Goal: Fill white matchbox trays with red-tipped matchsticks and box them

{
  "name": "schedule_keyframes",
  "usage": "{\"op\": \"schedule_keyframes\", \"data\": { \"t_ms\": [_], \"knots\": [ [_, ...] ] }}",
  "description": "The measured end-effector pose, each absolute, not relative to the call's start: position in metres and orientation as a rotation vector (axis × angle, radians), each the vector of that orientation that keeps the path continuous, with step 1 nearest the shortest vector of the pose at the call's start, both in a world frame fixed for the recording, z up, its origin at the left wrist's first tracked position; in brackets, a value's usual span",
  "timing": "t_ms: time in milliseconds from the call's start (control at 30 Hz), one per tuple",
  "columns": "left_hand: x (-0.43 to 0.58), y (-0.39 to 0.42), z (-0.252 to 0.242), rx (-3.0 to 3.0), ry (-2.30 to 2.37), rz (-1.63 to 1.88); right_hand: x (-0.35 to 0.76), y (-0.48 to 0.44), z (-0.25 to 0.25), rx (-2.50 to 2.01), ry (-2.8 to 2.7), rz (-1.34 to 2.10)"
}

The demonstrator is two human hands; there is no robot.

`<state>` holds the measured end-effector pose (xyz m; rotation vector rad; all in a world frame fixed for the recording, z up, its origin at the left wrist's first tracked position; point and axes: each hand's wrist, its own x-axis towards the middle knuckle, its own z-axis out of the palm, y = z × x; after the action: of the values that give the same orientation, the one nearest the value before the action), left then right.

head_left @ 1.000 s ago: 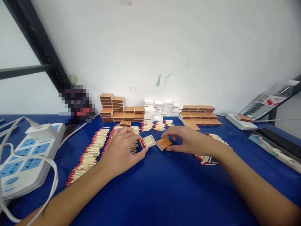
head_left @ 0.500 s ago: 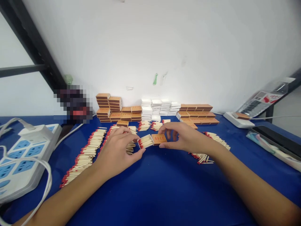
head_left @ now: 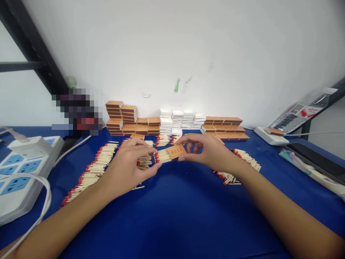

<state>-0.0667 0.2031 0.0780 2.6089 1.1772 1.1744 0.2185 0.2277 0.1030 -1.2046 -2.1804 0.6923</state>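
Note:
My left hand [head_left: 136, 160] pinches the left end of a white matchbox tray [head_left: 165, 160] full of red-tipped matches. Between thumb and fingers, my right hand [head_left: 201, 149] grips the orange matchbox sleeve [head_left: 177, 151]. The tray's right end sits inside the sleeve; its left part with the match heads shows. Both are held above the blue table. Behind my left hand lie loose matches [head_left: 145, 161], partly hidden by it. A closed matchbox [head_left: 137, 136] lies just beyond my left fingers.
Stacked matchboxes [head_left: 129, 128] line the wall at left, white trays [head_left: 172, 122] in the middle, more orange boxes [head_left: 226, 128] at right. Long match rows [head_left: 91, 172] lie at left, a match pile [head_left: 244, 160] at right. A power strip [head_left: 24, 172] with cables stands at far left, a phone [head_left: 315, 158] at far right.
The tray has slid further into the sleeve, so less of it shows. The view has shifted slightly, and both hands keep their grip.

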Motion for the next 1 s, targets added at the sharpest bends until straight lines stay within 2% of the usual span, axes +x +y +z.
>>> {"op": "schedule_keyframes", "data": {
  "t_ms": [267, 600, 867, 1000],
  "knots": [
    [-0.066, 0.203, 0.076, 2.575, 1.108, 1.187, 0.204, 0.221, 0.092, -1.076, -2.182, 0.794],
    [-0.063, 0.199, 0.079, 2.575, 1.001, 1.133, 0.19, 0.202, 0.102, -0.841, -2.304, 0.936],
    [-0.063, 0.198, 0.078, 2.645, 0.992, 1.143, 0.189, 0.201, 0.1, -0.832, -2.356, 0.817],
    [-0.063, 0.197, 0.078, 2.656, 1.071, 1.196, 0.216, 0.222, 0.11, -1.064, -2.308, 0.537]
  ]
}}
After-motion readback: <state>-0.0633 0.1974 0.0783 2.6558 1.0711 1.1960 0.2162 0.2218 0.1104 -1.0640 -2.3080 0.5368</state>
